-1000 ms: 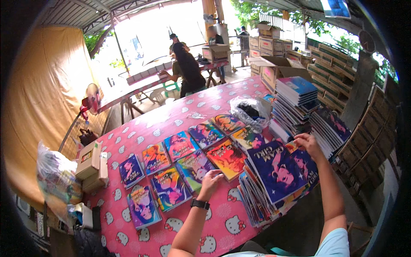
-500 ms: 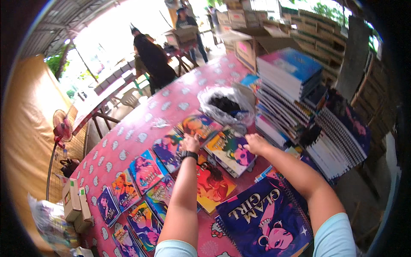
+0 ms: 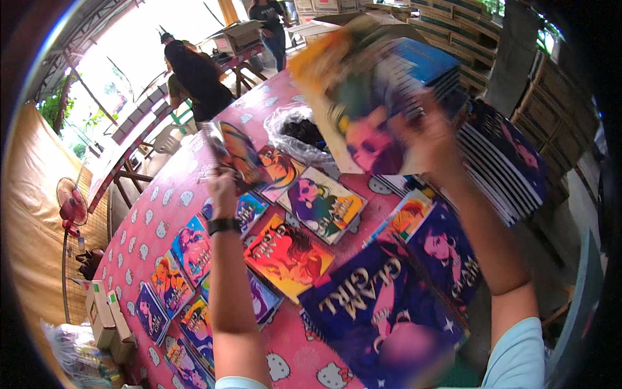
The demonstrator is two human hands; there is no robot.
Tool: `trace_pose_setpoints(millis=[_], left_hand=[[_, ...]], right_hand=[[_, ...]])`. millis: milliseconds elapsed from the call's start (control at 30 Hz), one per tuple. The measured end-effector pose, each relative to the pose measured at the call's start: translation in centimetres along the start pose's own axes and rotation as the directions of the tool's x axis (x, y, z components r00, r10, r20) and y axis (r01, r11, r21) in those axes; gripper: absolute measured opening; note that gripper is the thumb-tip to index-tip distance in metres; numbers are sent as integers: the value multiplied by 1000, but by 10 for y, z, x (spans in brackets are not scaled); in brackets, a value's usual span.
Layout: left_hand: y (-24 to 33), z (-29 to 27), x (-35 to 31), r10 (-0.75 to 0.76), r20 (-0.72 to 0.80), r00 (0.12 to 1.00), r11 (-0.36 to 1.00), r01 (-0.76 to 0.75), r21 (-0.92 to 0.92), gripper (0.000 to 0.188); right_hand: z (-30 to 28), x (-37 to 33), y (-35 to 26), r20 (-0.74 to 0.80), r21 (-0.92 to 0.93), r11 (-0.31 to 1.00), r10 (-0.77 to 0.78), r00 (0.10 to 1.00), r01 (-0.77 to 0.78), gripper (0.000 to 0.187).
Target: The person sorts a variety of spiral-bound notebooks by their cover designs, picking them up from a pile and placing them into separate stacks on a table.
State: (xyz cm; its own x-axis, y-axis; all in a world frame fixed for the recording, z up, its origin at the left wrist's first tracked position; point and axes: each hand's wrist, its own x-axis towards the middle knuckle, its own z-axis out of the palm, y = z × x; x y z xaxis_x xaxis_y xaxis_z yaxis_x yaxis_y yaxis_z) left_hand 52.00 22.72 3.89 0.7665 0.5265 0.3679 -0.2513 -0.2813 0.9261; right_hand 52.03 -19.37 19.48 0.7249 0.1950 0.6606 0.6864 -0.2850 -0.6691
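Pink cartoon-cat cloth covers the tabletop point(image 3: 146, 223) in the head view, and glossy comic-style books lie on it in rows. The right hand point(image 3: 433, 133) is raised close to the camera, its grip clenched on a colourful book point(image 3: 355, 104) that is smeared by motion; its cover art is hard to make out. The left hand point(image 3: 221, 187) holds a second book point(image 3: 238, 154) up off the cloth, tilted and also blurred. Half a second ago both hands were low, on the books lying flat; now each has one lifted. A clear plastic bag point(image 3: 293, 136) holds something dark that cannot be identified. At the right, a tall stack of books point(image 3: 502, 162) is partly hidden behind the right forearm. A large dark-blue book point(image 3: 382, 311) is cut off near the lower edge. Beyond the tabletop, a person in black point(image 3: 197, 78) stands by cardboard boxes point(image 3: 243, 34).
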Motion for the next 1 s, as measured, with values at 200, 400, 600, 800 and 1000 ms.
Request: trace_pose_setpoints(millis=[200,400,600,800,1000], left_hand=[[194,-45,-166,-157,45,987,581,129,-803,22],[273,13,-308,-251,290,923,678,382,-628,54],[241,75,-380,81,222,972,974,-124,187,87],[217,61,-327,186,62,981,982,-183,-51,75],[67,-6,-157,-83,-216,973,646,218,731,62]], right_hand=[[-122,-104,-100,308,547,642,443,842,-537,31],[-107,-187,-85,357,-257,804,594,721,-536,49],[-103,-184,-88,563,235,764,397,725,-601,77],[-101,-182,-90,645,199,684,448,619,-702,89],[-81,-132,-28,554,289,665,470,687,-688,55]])
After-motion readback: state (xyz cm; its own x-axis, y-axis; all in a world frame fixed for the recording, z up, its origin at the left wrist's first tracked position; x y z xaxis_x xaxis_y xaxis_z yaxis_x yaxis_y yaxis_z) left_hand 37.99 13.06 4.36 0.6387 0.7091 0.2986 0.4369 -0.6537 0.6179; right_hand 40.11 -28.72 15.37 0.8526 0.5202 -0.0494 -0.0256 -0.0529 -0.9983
